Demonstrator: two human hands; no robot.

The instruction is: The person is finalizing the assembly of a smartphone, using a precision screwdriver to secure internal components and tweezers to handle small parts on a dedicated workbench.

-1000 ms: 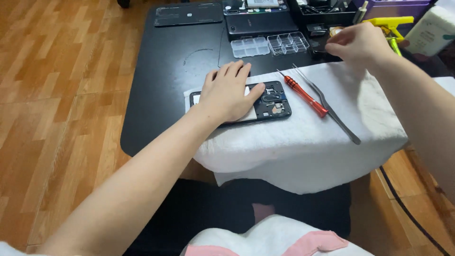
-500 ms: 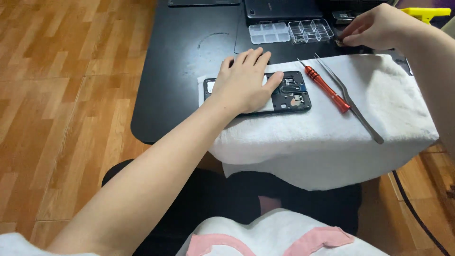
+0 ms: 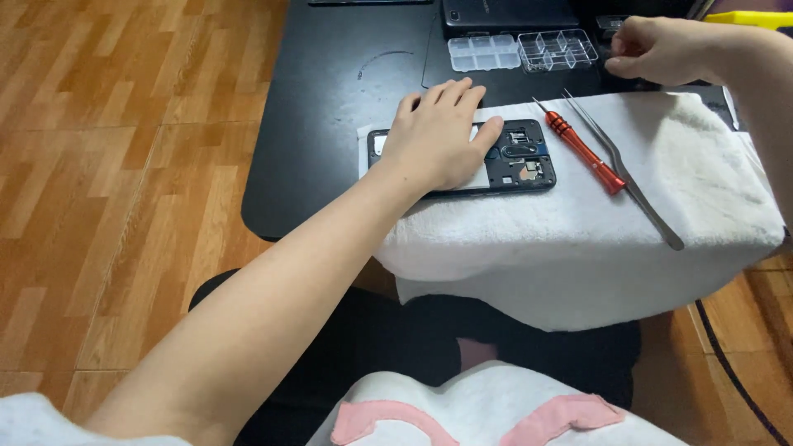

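Two hands show. My left hand (image 3: 438, 136) lies flat, fingers spread, pressing the open phone (image 3: 512, 157) on the white towel (image 3: 661, 182). At 2 o'clock from the phone, my right hand (image 3: 652, 49) is curled; I cannot tell what it pinches. At 3 o'clock lie a red screwdriver (image 3: 582, 149) and tweezers (image 3: 628, 173).

taking the opened phone (image 3: 496, 157) as landmark: beyond it, at the far edge of the worktop (image 3: 330, 124), lies a flat black rectangular slab with a glossy face (image 3: 508, 12), perhaps a screen, dark and cut off by the picture's top edge. no packages, labels or signs can be made out.
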